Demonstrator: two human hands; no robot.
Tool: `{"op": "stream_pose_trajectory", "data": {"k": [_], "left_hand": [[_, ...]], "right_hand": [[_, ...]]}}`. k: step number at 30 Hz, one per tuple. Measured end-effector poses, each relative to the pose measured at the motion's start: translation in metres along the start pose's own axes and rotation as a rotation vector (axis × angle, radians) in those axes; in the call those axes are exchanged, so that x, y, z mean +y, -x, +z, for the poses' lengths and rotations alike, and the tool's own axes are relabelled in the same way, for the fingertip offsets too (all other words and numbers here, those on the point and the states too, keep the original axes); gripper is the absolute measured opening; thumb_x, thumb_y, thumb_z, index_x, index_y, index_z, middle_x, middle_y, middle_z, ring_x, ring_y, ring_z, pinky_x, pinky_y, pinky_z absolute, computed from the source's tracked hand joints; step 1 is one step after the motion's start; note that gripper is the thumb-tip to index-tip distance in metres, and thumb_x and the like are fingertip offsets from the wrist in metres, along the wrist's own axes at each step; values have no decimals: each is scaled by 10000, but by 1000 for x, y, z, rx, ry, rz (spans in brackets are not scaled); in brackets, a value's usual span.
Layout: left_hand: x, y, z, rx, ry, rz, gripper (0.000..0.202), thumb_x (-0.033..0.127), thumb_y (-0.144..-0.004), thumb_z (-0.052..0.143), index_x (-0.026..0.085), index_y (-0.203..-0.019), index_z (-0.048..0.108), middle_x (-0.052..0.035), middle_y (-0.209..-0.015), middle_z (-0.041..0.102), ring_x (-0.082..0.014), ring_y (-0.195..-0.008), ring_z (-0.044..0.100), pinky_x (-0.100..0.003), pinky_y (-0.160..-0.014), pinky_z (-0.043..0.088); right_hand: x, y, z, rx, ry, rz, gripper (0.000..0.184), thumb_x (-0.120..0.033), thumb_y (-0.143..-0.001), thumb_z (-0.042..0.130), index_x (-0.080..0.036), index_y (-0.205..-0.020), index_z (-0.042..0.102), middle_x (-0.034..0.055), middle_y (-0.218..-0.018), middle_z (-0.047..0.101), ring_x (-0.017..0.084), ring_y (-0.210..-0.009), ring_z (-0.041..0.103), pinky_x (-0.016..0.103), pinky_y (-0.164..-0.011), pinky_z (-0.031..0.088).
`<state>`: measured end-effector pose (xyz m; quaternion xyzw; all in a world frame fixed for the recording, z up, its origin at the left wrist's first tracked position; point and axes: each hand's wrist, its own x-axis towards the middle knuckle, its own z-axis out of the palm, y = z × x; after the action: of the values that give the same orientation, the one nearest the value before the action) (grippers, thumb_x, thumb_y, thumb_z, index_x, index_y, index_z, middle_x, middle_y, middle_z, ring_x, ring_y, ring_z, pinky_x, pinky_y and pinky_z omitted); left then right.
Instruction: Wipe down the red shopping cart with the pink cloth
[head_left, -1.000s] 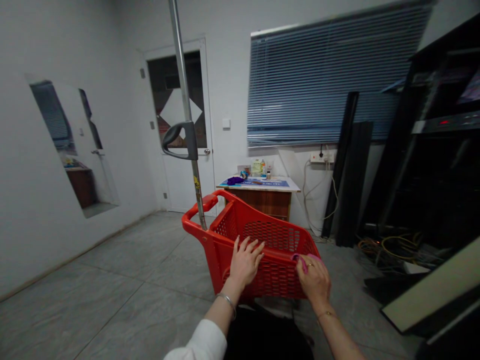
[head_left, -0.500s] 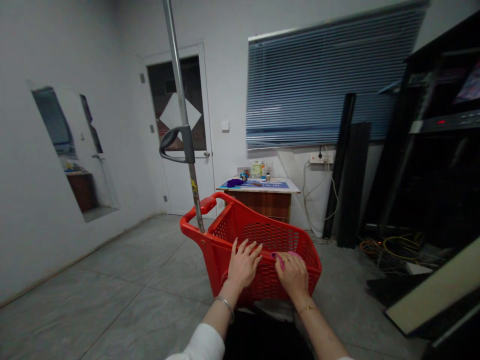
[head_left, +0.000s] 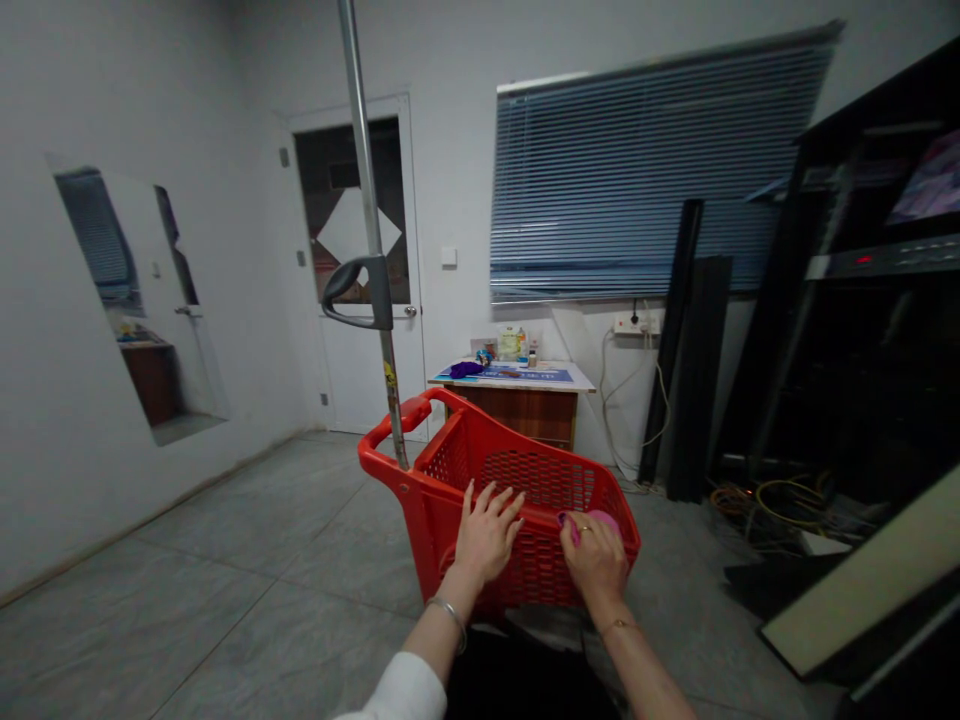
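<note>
A red plastic shopping cart [head_left: 420, 490] with perforated basket walls stands on the floor in front of me. My left hand [head_left: 486, 535] rests on its near rim, fingers spread and holding nothing. Farther right along the same rim, my right hand [head_left: 596, 565] is closed on a pink cloth [head_left: 606, 520], pressed against the edge. Much of the cloth is hidden under the fingers. A metal pole with a grey handle [head_left: 379, 290] rises at the cart's left end, by the red push bar [head_left: 386, 425].
A small wooden desk [head_left: 517, 412] behind the cart bears a purple cloth [head_left: 466, 369] and several small containers. Black panels [head_left: 699, 380] lean by the wall at right, near a dark rack and loose cables [head_left: 787, 500]. A white door [head_left: 367, 370] is at the back left.
My right hand has slid slightly right along the rim with the pink cloth. The left hand stays in place on the rim. The view has shifted a little.
</note>
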<state>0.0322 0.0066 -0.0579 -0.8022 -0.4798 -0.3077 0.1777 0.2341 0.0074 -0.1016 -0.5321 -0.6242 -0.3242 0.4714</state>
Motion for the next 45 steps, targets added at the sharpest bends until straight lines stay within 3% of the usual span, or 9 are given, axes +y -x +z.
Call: {"op": "stream_pose_trajectory", "data": {"k": [3, 6, 15, 18, 28, 31, 35, 42, 45], "left_hand": [[-1, 0, -1, -4, 1, -2, 382, 431, -997, 405, 408, -1371, 477, 41, -1358, 593, -236, -1332, 434, -563, -1164, 200], [-2, 1, -3, -7, -13, -1, 376, 432, -1000, 400, 414, -1367, 479, 44, -1351, 599, -229, -1321, 448, -554, -1162, 214], [-3, 1, -6, -14, 0, 4, 375, 432, -993, 421, 416, -1362, 488, 47, -1331, 613, -213, -1311, 455, -523, -1176, 200], [0, 1, -5, -15, 23, -3, 372, 432, -995, 416, 417, -1358, 493, 48, -1314, 624, -218, -1318, 445, -535, -1178, 185], [-2, 1, -6, -17, 43, -19, 372, 432, -986, 436, 418, -1353, 500, 42, -1319, 621, -235, -1345, 412, -556, -1175, 167], [-6, 1, -8, -31, 42, -10, 380, 448, -979, 449, 424, -1356, 495, 41, -1332, 611, -237, -1343, 414, -555, -1175, 168], [-10, 2, -10, -48, 63, -2, 382, 456, -981, 447, 431, -1360, 487, 45, -1340, 605, -233, -1342, 420, -555, -1171, 179], [-7, 1, -7, -24, 48, 5, 381, 453, -980, 451, 414, -1357, 493, 46, -1349, 601, -225, -1347, 419, -550, -1180, 164], [-5, 0, -5, -16, 42, -10, 365, 434, -982, 456, 418, -1342, 508, 54, -1325, 618, -228, -1349, 415, -551, -1178, 167]], "right_hand": [[-25, -6, 7, -35, -44, -9, 189, -223, -913, 504, -180, -939, 686, 56, -906, 717, 172, -852, 614, 336, -873, 418], [-28, -5, 7, -49, -97, -44, 197, -223, -910, 508, -184, -993, 682, 53, -949, 719, 166, -899, 621, 341, -910, 419], [45, 15, -5, -14, -95, -78, 248, -271, -924, 481, -193, -1054, 677, 59, -982, 721, 192, -973, 627, 357, -945, 436], [54, 19, -8, 8, -59, -48, 227, -263, -922, 496, -173, -1027, 676, 67, -965, 722, 198, -962, 626, 353, -936, 435], [-13, 3, 6, -42, -83, -57, 231, -213, -920, 467, -170, -1020, 671, 73, -992, 713, 180, -923, 623, 342, -905, 429], [-18, 0, 6, -65, -116, -99, 253, -221, -926, 456, -174, -1055, 668, 78, -1010, 710, 180, -945, 621, 349, -922, 429], [2, 2, 0, -72, -129, -140, 257, -239, -930, 464, -173, -1069, 669, 72, -1004, 715, 173, -952, 624, 349, -964, 420], [64, 19, -13, -7, -43, -120, 221, -266, -926, 507, -165, -1033, 671, 50, -983, 723, 178, -953, 635, 324, -932, 434], [70, 23, -15, 6, 13, -82, 206, -259, -918, 524, -158, -1014, 674, 52, -968, 725, 169, -896, 643, 313, -887, 441]]}}
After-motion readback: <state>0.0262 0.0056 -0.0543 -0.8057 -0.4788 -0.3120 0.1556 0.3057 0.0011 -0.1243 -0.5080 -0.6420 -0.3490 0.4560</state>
